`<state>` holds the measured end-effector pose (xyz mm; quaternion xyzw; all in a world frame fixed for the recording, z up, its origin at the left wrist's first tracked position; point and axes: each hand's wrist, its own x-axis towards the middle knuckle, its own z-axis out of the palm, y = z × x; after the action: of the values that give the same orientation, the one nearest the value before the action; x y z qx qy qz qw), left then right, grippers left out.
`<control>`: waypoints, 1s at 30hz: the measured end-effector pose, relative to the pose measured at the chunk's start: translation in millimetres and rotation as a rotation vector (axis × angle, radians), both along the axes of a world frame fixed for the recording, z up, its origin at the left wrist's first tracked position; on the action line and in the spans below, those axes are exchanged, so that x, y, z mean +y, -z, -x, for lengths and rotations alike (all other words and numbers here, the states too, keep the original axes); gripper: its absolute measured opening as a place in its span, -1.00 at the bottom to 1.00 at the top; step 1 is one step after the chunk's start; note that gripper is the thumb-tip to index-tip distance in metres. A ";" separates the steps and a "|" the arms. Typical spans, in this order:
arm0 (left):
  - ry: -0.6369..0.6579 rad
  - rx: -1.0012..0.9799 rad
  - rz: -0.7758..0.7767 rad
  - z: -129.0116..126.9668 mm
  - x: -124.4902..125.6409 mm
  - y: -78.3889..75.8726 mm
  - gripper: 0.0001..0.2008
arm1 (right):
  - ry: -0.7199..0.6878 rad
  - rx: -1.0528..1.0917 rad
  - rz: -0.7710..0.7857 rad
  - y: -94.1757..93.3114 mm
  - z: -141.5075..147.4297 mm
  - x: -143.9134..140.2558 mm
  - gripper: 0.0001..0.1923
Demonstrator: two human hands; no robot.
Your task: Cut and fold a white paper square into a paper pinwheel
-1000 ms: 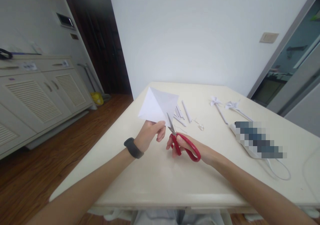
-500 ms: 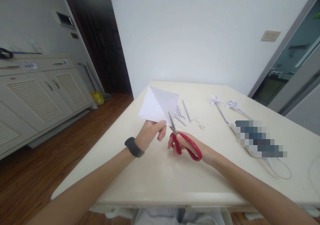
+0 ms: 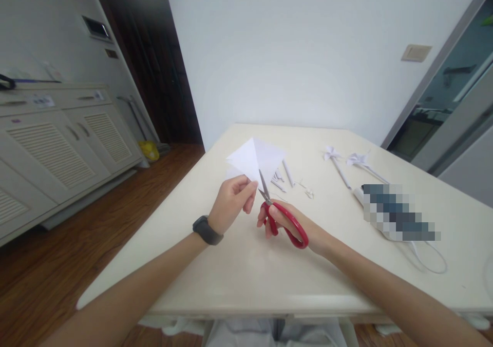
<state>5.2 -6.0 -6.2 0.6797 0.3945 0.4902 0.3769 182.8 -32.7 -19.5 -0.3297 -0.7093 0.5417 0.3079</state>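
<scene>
Bearings read from the scissors (image 3: pixel 268 201), twelve directly away from the person.

1. Table (image 3: pixel 215 280), pale; near edge at six o'clock, forearms reaching in over it.

2. Right hand (image 3: pixel 282 220), four o'clock. Thumb and fingers curled around the red handles, seemingly so both can be worked together. Blades slightly parted, aimed at eleven; whether they touch paper cannot be told.

3. Left hand (image 3: pixel 233 195), nine o'clock, dark band (image 3: pixel 208 230) at the wrist. Narrow pinch, thumb against fingers, on the near corner of the paper sheet; held by so small a part, presumably, to leave the rest spread beside the blades.

4. Paper sheet (image 3: pixel 250 159), white, creased, eleven o'clock, spread beyond the left hand.

5. Paper tubes (image 3: pixel 288 173), several, one o'clock, partly behind the sheet; lying together, perhaps to be within easy reach.

6. Small white scrap (image 3: pixel 309 194), three o'clock, near the tubes.

7. Pixelated object (image 3: pixel 400 213), three o'clock, with a pale cord (identity masked).

8. Two paper pinwheels (image 3: pixel 358 159), two o'clock, sticks toward the person; apparently laid aside to spare the working area.

9. Wall (image 3: pixel 269 54), twelve o'clock, beyond the table.
</scene>
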 end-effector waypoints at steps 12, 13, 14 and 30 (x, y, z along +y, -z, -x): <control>0.034 -0.052 0.021 -0.8 -1.3 1.4 -0.69 | 0.016 0.092 0.005 6.6 1.8 -1.5 -0.58; 0.031 -0.052 0.019 -1.1 -1.4 1.2 -0.69 | 0.017 0.096 0.007 5.9 2.2 -2.3 -0.58; 0.028 -0.052 0.017 -1.3 -1.5 1.0 -0.69 | 0.018 0.102 0.010 4.5 2.7 -3.2 -0.58; 0.012 -0.041 0.012 -2.0 -3.2 -0.6 -0.68 | 0.042 0.101 0.024 -17.2 5.1 -16.3 -0.51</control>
<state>7.2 -9.2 -5.6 0.6694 0.3855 0.4994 0.3922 177.8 -48.9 -2.3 -0.3203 -0.6793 0.5596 0.3506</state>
